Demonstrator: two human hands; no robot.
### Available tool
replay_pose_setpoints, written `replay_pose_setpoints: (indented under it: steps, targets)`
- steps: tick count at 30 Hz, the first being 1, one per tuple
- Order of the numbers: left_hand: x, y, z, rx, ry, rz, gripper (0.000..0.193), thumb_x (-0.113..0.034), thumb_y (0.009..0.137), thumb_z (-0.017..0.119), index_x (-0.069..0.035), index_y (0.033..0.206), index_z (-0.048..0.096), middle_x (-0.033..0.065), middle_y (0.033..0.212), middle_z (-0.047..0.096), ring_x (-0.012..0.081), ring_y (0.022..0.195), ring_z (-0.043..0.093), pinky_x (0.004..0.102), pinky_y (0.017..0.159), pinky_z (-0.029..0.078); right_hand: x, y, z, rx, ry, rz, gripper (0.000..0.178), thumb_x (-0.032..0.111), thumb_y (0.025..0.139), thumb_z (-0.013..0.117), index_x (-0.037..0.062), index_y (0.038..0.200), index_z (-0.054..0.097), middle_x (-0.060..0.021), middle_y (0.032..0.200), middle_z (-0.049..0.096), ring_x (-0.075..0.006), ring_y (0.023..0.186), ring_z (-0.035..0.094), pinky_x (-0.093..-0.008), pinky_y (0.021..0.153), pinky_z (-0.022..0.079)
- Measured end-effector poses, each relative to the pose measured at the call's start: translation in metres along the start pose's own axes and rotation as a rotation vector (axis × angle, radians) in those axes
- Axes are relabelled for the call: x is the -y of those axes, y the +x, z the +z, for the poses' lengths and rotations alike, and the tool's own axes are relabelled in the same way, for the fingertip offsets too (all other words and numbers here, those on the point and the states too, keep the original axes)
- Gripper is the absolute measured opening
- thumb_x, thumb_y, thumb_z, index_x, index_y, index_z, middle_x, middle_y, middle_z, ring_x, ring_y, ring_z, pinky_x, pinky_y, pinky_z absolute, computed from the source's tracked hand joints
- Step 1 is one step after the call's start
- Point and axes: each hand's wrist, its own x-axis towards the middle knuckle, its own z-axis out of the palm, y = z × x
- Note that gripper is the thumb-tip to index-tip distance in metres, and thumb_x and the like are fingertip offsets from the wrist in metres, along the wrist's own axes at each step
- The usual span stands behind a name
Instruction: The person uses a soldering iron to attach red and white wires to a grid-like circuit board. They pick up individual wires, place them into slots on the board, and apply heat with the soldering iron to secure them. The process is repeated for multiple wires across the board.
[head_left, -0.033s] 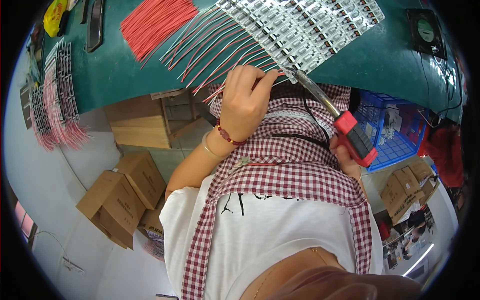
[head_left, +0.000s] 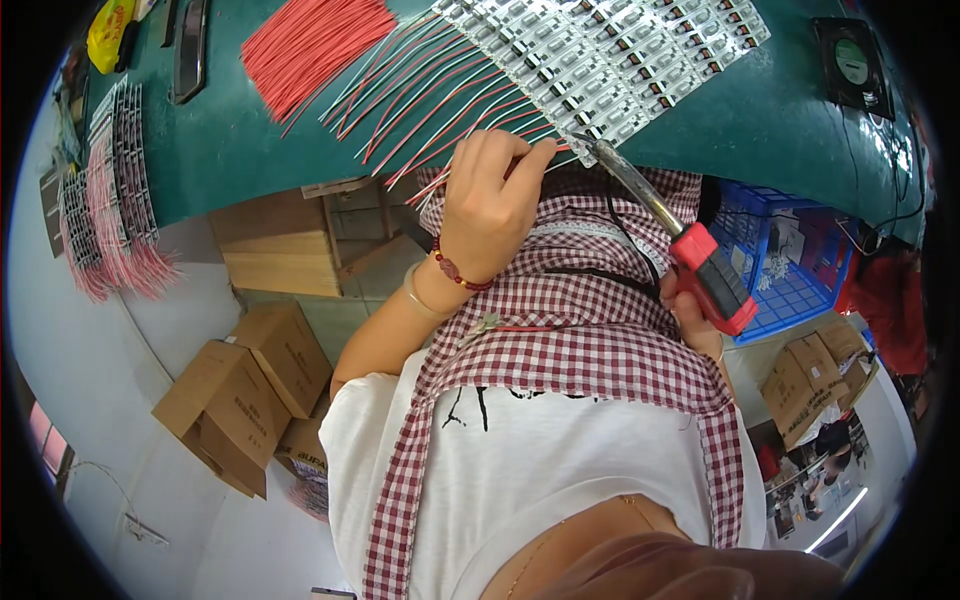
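Observation:
My left hand [head_left: 490, 205] is closed in a pinch at the near corner of a panel of small white circuit boards [head_left: 600, 75]. A short red wire [head_left: 563, 148] sticks out from its fingertips toward the panel's edge. My right hand [head_left: 692, 315] grips the red and black handle of a soldering iron [head_left: 715, 280], partly hidden behind it. The iron's metal tip reaches up and left to the panel corner, close by the red wire. Whether the tip touches the wire cannot be made out. Several red and white wires [head_left: 410, 95] fan out leftward from the panel's left edge.
A pile of red wires [head_left: 315, 50] lies on the green table [head_left: 215, 150]. Wired board strips [head_left: 120, 190] hang over the left edge. A black device with a round disc [head_left: 852, 65] sits at right. A blue crate [head_left: 770, 255] and cardboard boxes [head_left: 235, 400] stand below.
The soldering iron's handle has shifted very slightly to the right. My left hand has stayed in place.

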Motion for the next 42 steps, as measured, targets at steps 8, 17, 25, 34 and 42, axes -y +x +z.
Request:
replay_pose_setpoints:
  steps: [8, 17, 25, 34, 42]
  targets:
    - [0.001, 0.001, -0.001, 0.022, 0.006, -0.007, 0.026, 0.007, 0.071, 0.071, -0.002, 0.095, 0.07, 0.0063, 0.08, 0.055, 0.0227, 0.073, 0.054, 0.0338, 0.064, 0.044, -0.004, -0.006, -0.001, -0.004, 0.109, 0.031, 0.016, 0.013, 0.077, 0.069, 0.0029, 0.09, 0.067, -0.0115, 0.08, 0.066, -0.0278, 0.065, 0.063, -0.0351, 0.056, 0.048]
    - [-0.001, 0.001, -0.003, 0.033, 0.014, -0.008, 0.026, 0.006, 0.071, 0.071, -0.003, 0.096, 0.07, 0.0062, 0.08, 0.056, 0.023, 0.074, 0.055, 0.0342, 0.065, 0.045, -0.003, -0.001, 0.006, -0.043, -0.032, -0.022, 0.019, 0.011, 0.077, 0.071, 0.0021, 0.093, 0.068, -0.0137, 0.083, 0.066, -0.0299, 0.066, 0.064, -0.0365, 0.056, 0.049]
    - [-0.001, 0.002, -0.003, 0.043, 0.022, -0.009, 0.025, 0.006, 0.072, 0.071, -0.003, 0.095, 0.07, 0.0063, 0.08, 0.056, 0.0233, 0.074, 0.055, 0.0342, 0.064, 0.044, 0.0, -0.005, 0.001, -0.029, 0.119, 0.02, 0.016, 0.02, 0.082, 0.069, 0.0048, 0.087, 0.067, -0.0068, 0.074, 0.065, -0.0242, 0.063, 0.062, -0.0342, 0.056, 0.047]
    - [-0.003, -0.003, 0.001, -0.001, 0.022, 0.084, 0.029, 0.005, 0.069, 0.073, -0.003, 0.097, 0.072, 0.0045, 0.075, 0.054, 0.0201, 0.067, 0.051, 0.0319, 0.057, 0.041, -0.002, -0.012, -0.004, -0.012, 0.214, 0.067, 0.022, 0.028, 0.083, 0.068, 0.0059, 0.087, 0.067, -0.0041, 0.072, 0.064, -0.0212, 0.065, 0.06, -0.0329, 0.059, 0.047]
    - [-0.005, -0.004, 0.002, 0.01, 0.033, 0.077, 0.032, 0.008, 0.068, 0.071, -0.003, 0.098, 0.072, 0.005, 0.076, 0.053, 0.0206, 0.068, 0.051, 0.0319, 0.058, 0.042, 0.0, -0.012, -0.003, -0.021, 0.176, 0.082, 0.02, 0.024, 0.081, 0.069, 0.0048, 0.088, 0.067, -0.0081, 0.076, 0.064, -0.0241, 0.063, 0.061, -0.0344, 0.055, 0.046]
